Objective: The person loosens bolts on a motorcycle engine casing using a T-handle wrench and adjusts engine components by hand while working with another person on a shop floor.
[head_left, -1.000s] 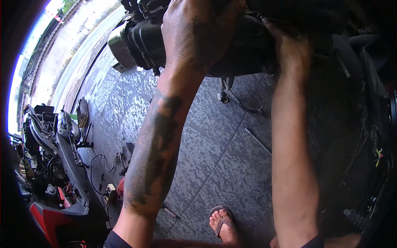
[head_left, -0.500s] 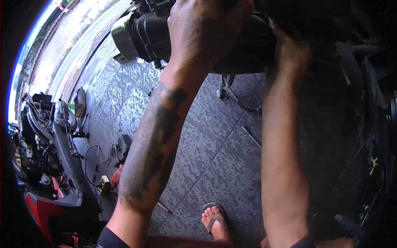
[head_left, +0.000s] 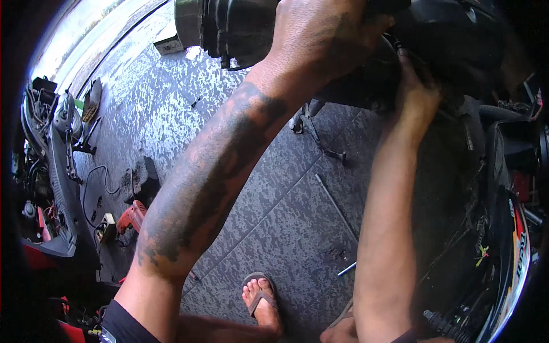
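At the top of the head view, my two hands are at the underside of a dark vehicle body, beside a black ribbed housing (head_left: 229,28). My left hand (head_left: 326,37) reaches over from the left with its back towards me and its thumb pointing right. Its fingers are curled, and what they hold is lost in shadow. Lower and to the right, my right hand (head_left: 417,94) reaches up, fingers bent round a dark part by a short black cable (head_left: 393,43). What it grips is too dark to make out.
Below the body a metal stand (head_left: 311,128) juts down. On the grey tiled floor (head_left: 274,206) lie a long thin rod (head_left: 337,206) and a red power drill (head_left: 132,216). A partly stripped scooter (head_left: 57,183) stands at left; a black panel with coloured stripes (head_left: 514,257) is at right.
The view has shifted rightward, so the floor and scooter sit further left. My left hand has moved right, nearer my right hand; its thumb now shows by the black cable.
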The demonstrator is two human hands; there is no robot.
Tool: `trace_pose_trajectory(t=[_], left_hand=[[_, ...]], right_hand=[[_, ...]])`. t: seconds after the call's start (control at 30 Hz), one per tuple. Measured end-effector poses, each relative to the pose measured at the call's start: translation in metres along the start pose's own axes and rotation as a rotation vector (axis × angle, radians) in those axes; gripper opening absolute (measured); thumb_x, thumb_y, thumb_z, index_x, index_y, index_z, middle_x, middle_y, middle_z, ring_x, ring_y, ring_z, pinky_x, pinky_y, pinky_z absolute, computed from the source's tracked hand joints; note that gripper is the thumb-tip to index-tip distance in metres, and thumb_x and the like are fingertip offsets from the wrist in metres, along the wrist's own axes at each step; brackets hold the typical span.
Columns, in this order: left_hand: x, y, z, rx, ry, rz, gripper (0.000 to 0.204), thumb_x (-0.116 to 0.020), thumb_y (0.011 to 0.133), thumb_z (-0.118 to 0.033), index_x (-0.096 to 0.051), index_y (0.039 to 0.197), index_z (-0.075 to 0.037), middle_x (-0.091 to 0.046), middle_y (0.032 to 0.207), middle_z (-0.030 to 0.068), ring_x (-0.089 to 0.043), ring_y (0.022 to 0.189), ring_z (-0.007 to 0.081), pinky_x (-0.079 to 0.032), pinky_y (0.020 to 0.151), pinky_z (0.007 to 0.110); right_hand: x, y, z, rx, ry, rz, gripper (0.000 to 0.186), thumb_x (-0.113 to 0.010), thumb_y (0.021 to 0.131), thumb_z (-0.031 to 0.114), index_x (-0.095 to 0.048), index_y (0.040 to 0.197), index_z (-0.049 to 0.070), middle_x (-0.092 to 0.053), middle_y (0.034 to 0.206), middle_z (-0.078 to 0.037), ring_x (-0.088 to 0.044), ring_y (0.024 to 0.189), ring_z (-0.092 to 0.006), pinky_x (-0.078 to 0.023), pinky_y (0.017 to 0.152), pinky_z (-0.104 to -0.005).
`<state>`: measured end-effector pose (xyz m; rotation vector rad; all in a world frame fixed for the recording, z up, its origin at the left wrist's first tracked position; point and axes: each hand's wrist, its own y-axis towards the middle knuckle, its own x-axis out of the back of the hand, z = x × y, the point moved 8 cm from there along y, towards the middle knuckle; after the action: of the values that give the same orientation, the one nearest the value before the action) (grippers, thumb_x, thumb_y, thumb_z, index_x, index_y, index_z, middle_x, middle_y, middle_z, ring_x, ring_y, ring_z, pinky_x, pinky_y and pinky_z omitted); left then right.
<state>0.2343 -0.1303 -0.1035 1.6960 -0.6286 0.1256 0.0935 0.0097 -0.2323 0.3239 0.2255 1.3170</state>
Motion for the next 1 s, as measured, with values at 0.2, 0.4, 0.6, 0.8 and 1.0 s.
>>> trace_pose_trajectory(t=[0.2,0.4,0.6,0.8,1.0], left_hand=[[0.005,-0.005,0.001,0.050,0.004,-0.009,0.040,-0.062,0.078,-0.015,-0.048,0.114,-0.005,-0.057,0.099,0.0181,-0.057,0.094,0.0365,-0.046,0.080,0.045],[0.005,-0.003,0.001,0.051,0.014,0.001,0.041,-0.061,0.079,-0.016,-0.048,0.116,-0.005,-0.057,0.101,0.0172,-0.056,0.095,0.0358,-0.046,0.080,0.044],[0.003,0.001,0.002,0.108,0.013,0.036,0.040,-0.061,0.079,-0.017,-0.048,0.116,-0.007,-0.057,0.103,0.0145,-0.057,0.095,0.0339,-0.047,0.079,0.043],[0.006,0.001,0.003,0.094,0.026,0.024,0.039,-0.061,0.079,-0.018,-0.050,0.115,-0.007,-0.057,0.103,0.0145,-0.057,0.095,0.0334,-0.046,0.080,0.043],[0.004,0.002,0.001,0.129,0.007,0.034,0.043,-0.062,0.078,-0.019,-0.049,0.117,-0.007,-0.057,0.104,0.0146,-0.056,0.098,0.0337,-0.045,0.081,0.043]], right_hand=[[0.001,-0.004,0.023,0.155,-0.271,0.052,0.036,-0.071,0.077,0.029,-0.068,0.098,0.000,-0.063,0.109,-0.016,-0.058,0.101,-0.0257,-0.042,0.090,-0.0353],[-0.007,0.008,0.007,0.027,-0.354,0.133,0.057,-0.073,0.069,0.051,-0.066,0.109,0.010,-0.029,0.141,-0.021,-0.010,0.135,-0.0393,-0.022,0.105,-0.0607],[-0.013,0.018,0.000,-0.014,-0.486,0.091,0.072,-0.074,0.068,0.052,-0.058,0.114,-0.001,-0.028,0.140,-0.021,-0.010,0.137,-0.0356,-0.026,0.100,-0.0647],[-0.008,-0.005,0.028,-0.184,-0.464,0.112,0.081,-0.075,0.068,0.049,-0.050,0.120,-0.007,-0.030,0.137,-0.024,-0.016,0.135,-0.0370,-0.028,0.099,-0.0640],[-0.009,0.009,0.009,-0.110,-0.316,0.058,0.085,-0.076,0.069,0.045,-0.043,0.124,-0.010,-0.031,0.138,-0.025,-0.020,0.133,-0.0390,-0.026,0.101,-0.0628]])
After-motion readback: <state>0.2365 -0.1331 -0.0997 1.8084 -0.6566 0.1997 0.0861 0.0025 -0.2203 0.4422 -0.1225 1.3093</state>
